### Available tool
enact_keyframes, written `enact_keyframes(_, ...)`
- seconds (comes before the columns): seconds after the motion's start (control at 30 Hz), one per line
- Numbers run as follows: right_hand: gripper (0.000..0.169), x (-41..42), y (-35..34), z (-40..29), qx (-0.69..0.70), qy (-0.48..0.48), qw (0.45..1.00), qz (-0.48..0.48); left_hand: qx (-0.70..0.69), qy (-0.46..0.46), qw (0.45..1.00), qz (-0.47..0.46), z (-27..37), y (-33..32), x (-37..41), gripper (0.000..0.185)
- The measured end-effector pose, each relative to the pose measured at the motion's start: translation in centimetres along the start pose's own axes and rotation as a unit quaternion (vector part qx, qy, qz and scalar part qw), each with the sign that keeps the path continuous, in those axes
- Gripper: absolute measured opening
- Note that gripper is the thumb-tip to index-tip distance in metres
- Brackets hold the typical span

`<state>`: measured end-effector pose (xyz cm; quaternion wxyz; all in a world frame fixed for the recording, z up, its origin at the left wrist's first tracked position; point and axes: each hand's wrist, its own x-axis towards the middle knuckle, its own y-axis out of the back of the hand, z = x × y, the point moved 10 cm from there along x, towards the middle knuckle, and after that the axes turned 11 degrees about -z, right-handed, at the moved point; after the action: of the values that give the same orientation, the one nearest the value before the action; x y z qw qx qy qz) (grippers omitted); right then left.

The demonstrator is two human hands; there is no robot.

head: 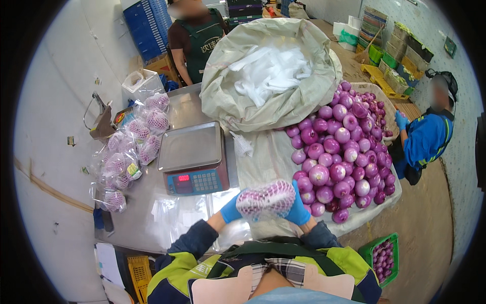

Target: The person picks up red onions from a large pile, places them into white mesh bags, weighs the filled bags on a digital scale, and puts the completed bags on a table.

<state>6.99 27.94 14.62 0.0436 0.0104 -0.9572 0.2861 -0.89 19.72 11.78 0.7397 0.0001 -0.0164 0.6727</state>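
Between my two blue-gloved hands is a pack of red onions (265,198) in white foam net sleeves, seemingly inside a clear plastic bag. My left hand (232,210) grips its left end and my right hand (298,209) its right end. The pack is held over the near edge of the table. Just beyond my left hand stands a digital scale (193,159) with a bare metal pan and a lit red display. Flat clear plastic bags (172,212) lie left of my left hand. Loose red onions (338,163) are heaped beside my right hand.
Bagged netted onions (127,152) crowd the table's left side near a bag sealer (101,117). A large woven sack (216,95) of white foam nets stands at the back. One empty-looking foam net (242,145) lies by the scale. People stand behind the table (197,41) and at right (427,133).
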Motion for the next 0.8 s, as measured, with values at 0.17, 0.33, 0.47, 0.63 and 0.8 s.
enact_keyframes(0.17, 0.053, -7.5, -0.5, 5.6, -0.045, -0.168, 0.982, -0.074, 0.232, -0.018, 0.970, -0.068, 1.5, -9.2, -2.8, 0.044)
enact_keyframes(0.33, 0.082, -4.5, -6.2, 0.1, 0.064, -0.082, 0.979, -0.173, -0.376, 0.096, 0.916, -0.104, -1.9, -13.4, -3.8, 0.043)
enact_keyframes(0.47, 0.103, -5.4, -8.5, 3.9, -0.029, -0.170, 0.955, -0.242, -0.449, 0.183, 0.874, -0.020, -4.9, -13.2, -5.1, 0.043)
enact_keyframes(0.63, 0.088, -7.0, -2.2, 7.2, -0.119, -0.197, 0.966, -0.121, -0.003, 0.273, 0.880, 0.388, -11.7, -1.9, -14.8, 0.028)
enact_keyframes(0.8, 0.048, -11.2, 1.4, 10.4, 0.227, -0.244, 0.938, 0.100, 0.212, 0.281, 0.718, 0.601, -8.6, 1.2, -20.2, 0.036)
